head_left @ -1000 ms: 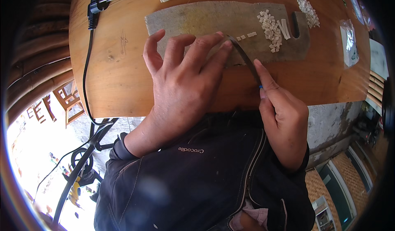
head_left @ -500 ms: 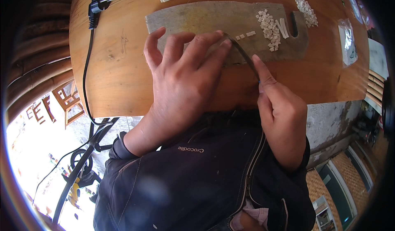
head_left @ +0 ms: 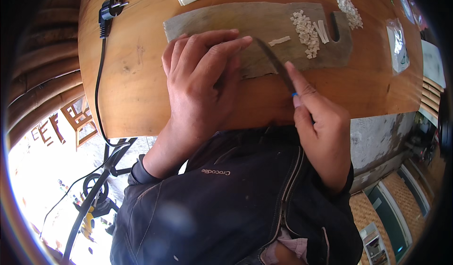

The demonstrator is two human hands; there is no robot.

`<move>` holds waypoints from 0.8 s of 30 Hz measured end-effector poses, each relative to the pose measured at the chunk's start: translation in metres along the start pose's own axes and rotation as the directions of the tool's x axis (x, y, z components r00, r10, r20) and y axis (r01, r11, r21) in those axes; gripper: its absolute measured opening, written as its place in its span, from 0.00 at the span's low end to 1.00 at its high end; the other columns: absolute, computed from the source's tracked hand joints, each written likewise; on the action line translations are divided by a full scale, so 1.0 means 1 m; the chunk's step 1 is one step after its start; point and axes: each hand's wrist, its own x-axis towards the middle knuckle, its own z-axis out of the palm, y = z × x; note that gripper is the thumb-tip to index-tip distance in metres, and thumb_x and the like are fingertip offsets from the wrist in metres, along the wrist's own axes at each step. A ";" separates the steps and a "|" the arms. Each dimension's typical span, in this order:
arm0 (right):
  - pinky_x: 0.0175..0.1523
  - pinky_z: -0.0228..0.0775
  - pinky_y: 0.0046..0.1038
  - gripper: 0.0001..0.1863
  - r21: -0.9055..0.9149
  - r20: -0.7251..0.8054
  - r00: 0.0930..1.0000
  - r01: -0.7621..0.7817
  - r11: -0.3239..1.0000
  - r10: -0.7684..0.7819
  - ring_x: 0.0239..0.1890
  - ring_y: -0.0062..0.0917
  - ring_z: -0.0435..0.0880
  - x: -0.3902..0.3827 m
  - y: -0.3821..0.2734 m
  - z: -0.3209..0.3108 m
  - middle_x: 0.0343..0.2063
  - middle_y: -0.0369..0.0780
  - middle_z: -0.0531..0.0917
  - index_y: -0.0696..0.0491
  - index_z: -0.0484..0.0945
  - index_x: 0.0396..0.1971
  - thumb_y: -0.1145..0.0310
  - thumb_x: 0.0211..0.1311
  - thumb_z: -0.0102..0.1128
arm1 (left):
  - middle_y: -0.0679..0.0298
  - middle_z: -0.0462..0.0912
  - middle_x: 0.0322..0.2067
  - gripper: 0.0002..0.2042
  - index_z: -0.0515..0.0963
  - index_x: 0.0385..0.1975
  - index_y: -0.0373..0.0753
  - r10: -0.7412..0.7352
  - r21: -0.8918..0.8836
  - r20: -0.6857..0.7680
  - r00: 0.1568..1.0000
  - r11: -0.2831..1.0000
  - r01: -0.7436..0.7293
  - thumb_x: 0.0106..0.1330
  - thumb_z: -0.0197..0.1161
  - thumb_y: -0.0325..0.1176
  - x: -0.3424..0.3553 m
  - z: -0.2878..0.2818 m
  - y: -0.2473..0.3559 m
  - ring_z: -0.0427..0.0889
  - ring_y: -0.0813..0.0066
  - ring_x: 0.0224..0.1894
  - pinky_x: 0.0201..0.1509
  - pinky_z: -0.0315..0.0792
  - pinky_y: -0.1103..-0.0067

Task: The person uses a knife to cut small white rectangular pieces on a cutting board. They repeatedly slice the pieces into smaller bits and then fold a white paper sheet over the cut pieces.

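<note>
Knife (head_left: pixel 273 61) is clamped in the right hand (head_left: pixel 324 125), 1 index finger extended along it, presumably for control; whether anything's pinched by the left hand (head_left: pixel 199 73) can't be told!

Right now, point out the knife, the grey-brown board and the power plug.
Knife (head_left: pixel 275 62): head view, middle of the dark blade.
Grey-brown board (head_left: pixel 264 21): head view, bare part of its top surface.
Power plug (head_left: pixel 110 12): head view, on the black body.
</note>
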 end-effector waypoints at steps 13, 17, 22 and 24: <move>0.23 0.53 0.12 0.25 0.405 -0.225 0.946 -0.128 0.905 0.234 0.18 0.06 0.62 -0.001 0.047 -0.021 0.18 0.28 0.72 0.53 0.73 0.71 0.73 0.76 0.52 | 0.64 0.87 0.45 0.13 0.87 0.46 0.45 0.089 0.039 0.249 0.964 0.994 -0.102 0.61 0.69 0.24 0.044 -0.006 0.025 0.82 0.62 0.49 0.58 0.71 0.68; 0.22 0.55 0.12 0.24 0.597 -0.262 0.937 -0.032 0.802 0.232 0.17 0.06 0.64 0.005 0.069 -0.015 0.18 0.29 0.74 0.58 0.71 0.70 0.74 0.76 0.52 | 0.63 0.86 0.44 0.11 0.87 0.44 0.45 0.172 0.033 0.277 0.945 0.982 -0.188 0.62 0.71 0.28 0.079 0.010 0.032 0.82 0.61 0.48 0.58 0.71 0.67; 0.20 0.55 0.12 0.25 0.674 -0.279 0.944 0.059 0.736 0.179 0.16 0.07 0.64 0.001 0.083 -0.012 0.19 0.31 0.75 0.62 0.70 0.70 0.73 0.77 0.51 | 0.60 0.84 0.43 0.10 0.88 0.40 0.43 0.117 0.077 0.406 0.906 0.984 -0.162 0.61 0.73 0.36 0.113 0.037 0.038 0.78 0.58 0.52 0.62 0.68 0.64; 0.21 0.56 0.12 0.25 0.688 -0.266 0.949 0.063 0.723 0.170 0.16 0.07 0.65 0.000 0.085 -0.014 0.19 0.32 0.75 0.61 0.70 0.70 0.73 0.77 0.51 | 0.59 0.83 0.42 0.09 0.88 0.39 0.44 0.080 0.089 0.472 0.878 0.987 -0.137 0.62 0.72 0.38 0.120 0.041 0.042 0.77 0.57 0.54 0.64 0.66 0.62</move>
